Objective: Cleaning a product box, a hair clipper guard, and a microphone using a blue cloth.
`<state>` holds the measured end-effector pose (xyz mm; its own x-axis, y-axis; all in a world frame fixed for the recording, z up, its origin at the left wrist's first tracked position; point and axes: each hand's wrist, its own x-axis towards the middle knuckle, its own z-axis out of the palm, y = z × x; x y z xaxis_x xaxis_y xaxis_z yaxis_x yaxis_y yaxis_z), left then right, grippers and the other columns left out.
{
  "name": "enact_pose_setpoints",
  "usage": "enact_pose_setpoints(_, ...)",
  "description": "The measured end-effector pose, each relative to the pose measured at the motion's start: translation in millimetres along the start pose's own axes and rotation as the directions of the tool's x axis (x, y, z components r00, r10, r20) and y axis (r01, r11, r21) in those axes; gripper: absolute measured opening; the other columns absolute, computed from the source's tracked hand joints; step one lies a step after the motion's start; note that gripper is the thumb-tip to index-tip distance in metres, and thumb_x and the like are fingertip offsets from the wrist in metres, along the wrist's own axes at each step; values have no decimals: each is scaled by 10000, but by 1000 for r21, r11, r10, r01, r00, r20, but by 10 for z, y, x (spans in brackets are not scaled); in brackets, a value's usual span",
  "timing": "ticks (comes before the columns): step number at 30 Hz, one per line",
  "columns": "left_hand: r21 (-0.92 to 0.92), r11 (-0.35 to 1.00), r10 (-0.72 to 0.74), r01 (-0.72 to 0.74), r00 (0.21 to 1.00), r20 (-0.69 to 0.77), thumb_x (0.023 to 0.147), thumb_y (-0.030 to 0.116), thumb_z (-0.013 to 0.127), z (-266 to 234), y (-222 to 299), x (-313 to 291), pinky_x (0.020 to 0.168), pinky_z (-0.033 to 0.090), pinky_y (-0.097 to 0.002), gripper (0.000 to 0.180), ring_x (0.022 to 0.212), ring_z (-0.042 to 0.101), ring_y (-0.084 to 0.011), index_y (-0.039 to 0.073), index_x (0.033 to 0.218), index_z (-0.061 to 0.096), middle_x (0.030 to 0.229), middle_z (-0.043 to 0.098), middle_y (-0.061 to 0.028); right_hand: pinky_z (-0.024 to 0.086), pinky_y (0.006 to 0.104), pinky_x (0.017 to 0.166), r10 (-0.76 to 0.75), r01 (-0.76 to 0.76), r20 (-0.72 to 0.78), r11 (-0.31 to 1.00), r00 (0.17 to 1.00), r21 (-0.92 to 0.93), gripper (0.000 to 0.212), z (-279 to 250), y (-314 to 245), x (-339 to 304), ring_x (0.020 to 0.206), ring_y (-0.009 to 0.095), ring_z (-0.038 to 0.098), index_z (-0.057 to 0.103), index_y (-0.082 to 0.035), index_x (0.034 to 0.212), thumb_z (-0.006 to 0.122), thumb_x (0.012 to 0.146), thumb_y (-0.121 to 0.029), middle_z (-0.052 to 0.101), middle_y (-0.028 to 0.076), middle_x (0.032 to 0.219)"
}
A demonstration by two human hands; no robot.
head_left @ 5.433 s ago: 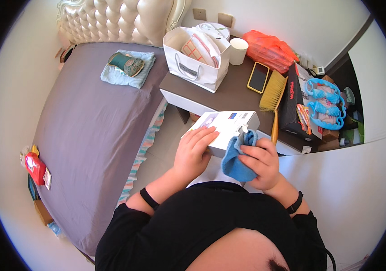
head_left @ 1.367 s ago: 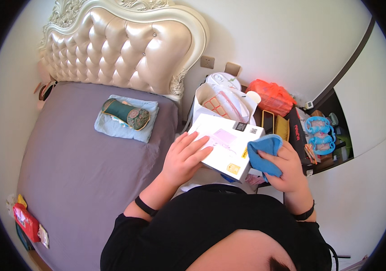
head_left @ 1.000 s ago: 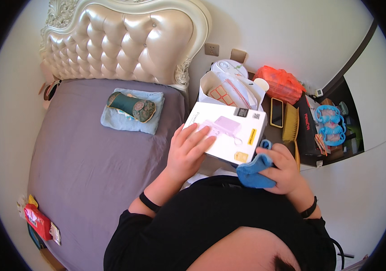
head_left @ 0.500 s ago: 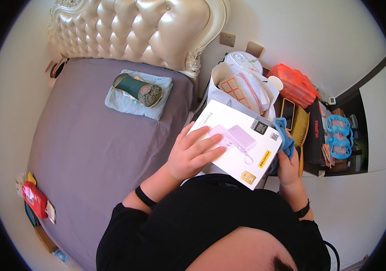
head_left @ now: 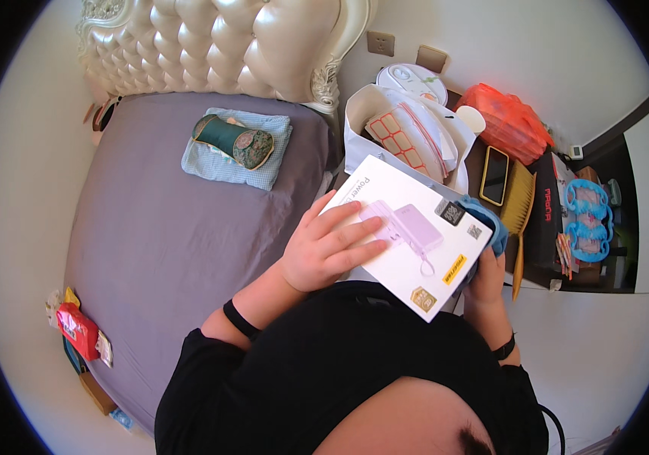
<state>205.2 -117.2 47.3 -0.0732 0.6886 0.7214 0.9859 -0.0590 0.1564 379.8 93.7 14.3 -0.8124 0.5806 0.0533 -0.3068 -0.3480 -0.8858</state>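
Observation:
A flat white power bank box (head_left: 404,265), printed with a lilac power bank, is held tilted in front of my body. My left hand (head_left: 317,250) grips its left side, fingers spread across the top face; the thumb is mostly hidden. At the box's right edge, my right hand (head_left: 486,282) holds a blue cloth (head_left: 496,226) against the side and underside. The box hides part of the cloth and most of my right fingers.
Beyond the box stands a white paper bag (head_left: 366,155) with packets inside. To the right are a red plastic bag (head_left: 502,125), a phone (head_left: 494,176), a yellow-bristled brush (head_left: 520,199) and a blue-framed object (head_left: 588,220). A green pillow (head_left: 233,142) lies on the grey bed (head_left: 172,227).
The box has shifted slightly to the right and turned a little, with both hands moving along. At its right edge, less of the blue cloth and right fingers shows. The view has also shifted slightly.

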Motion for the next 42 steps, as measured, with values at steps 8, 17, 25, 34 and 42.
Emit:
enact_pose_setpoints(8,101,995,23,-24,1000,15,732,137,611,-120,-94,184,989,336,-449,358,1061,524,-230,230,1077,589,1136,570,-6,399,272,891,-119,136,107,977,987,-166,422,-48,-357,214,1003,140,531,459,57,1188,554,871,-204,558,92,1116)
enact_pose_setpoints(17,310,941,143,-136,990,0,651,121,635,-219,-103,615,961,376,-457,298,913,524,-191,226,929,648,940,523,7,407,369,796,-107,783,787,-85,608,-616,515,375,-1055,399,910,274,499,646,-109,1002,731,500,-182,544,67,988)
enact_pose_setpoints(25,267,892,378,-366,926,7,702,115,602,59,-167,994,944,433,-410,270,917,511,-131,194,960,602,884,461,14,424,369,793,-135,807,807,-69,575,-586,495,488,-1067,967,912,259,512,609,-108,1063,725,589,-190,530,70,1010)
enact_pose_setpoints(34,219,953,215,-208,976,-12,620,79,650,317,-301,1125,925,435,-454,338,881,496,-183,212,931,654,857,444,-9,429,368,788,-160,834,820,36,549,-551,391,313,-1049,1624,867,285,523,625,-90,1026,691,651,-178,563,78,1002)
enact_pose_setpoints(42,115,965,-219,235,966,-134,469,-30,683,424,-538,967,943,409,-444,562,968,507,-275,127,1003,600,971,488,-77,415,308,824,-127,423,472,679,873,-600,343,-658,-602,1391,921,214,532,589,-5,1072,634,749,-112,557,95,1045)
